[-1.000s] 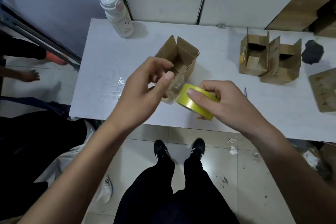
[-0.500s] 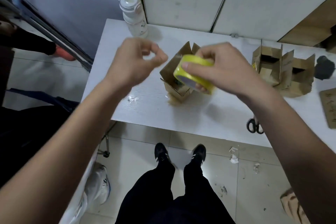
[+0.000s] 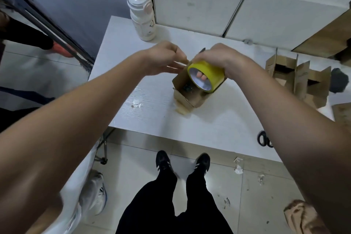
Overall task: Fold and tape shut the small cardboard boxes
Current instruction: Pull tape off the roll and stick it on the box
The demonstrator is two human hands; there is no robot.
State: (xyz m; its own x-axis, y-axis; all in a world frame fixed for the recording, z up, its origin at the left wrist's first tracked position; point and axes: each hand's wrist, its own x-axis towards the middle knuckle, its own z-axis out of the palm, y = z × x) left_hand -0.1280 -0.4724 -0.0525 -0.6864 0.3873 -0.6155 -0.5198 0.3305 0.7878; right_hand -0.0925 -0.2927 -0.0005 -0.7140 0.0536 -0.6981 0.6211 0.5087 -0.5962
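Yellow tape roll (image 3: 207, 77) is held by the right hand (image 3: 218, 57), its grip clamped around the roll directly above the open cardboard box (image 3: 187, 94). The box is set on the white surface (image 3: 152, 112). Just left of the box, the left hand (image 3: 165, 61) is seen with fingers curled together; what they pinch cannot be told. 2 more boxes (image 3: 296, 80) stand well right of it.

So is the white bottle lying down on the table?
No, the white bottle stands upright at the far left corner of the white table, its cap on top.
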